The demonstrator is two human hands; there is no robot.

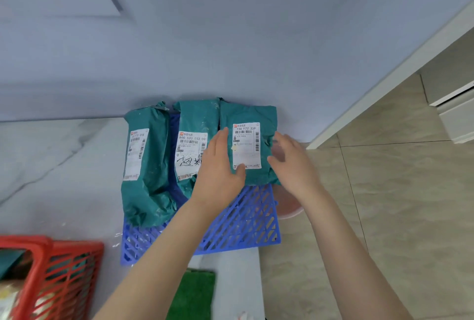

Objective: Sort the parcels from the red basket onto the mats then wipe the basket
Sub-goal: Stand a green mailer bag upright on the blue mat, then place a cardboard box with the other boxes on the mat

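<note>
1. The right-hand parcel (247,114), a teal bag with a white label (246,145) facing up, stands at the far right corner of the blue mat (243,222). Its top leans against the wall (230,37).
2. The left hand (218,173) lies along this parcel's left edge with its fingers straight and together. Its thumb presses on the lower corner of the label.
3. The right hand (292,166) is at the parcel's right edge, fingers loosely bent. It is blurred, so I cannot tell whether it grips the bag or only touches it.
4. The middle parcel (195,119) sits just beside the first, touching it, partly behind the left hand. It has handwriting on its label.
5. The left-hand parcel (146,186) is longer and reaches further down the mat, close to the middle one, with a dark gap between them.
6. The blue mat is a plastic lattice lying on a pale marbled surface (51,166). Its near half is bare.
7. The red basket (64,268) stands at the near left, apart from the mat. Something teal (10,263) shows inside it.
8. A green mat (195,294) lies near the blue mat's front edge, partly behind the left forearm.
9. A pink round thing (288,207) shows just beside the mat's right edge, under the right wrist.
10. Beige floor tiles (397,204) run off to the right.
</note>
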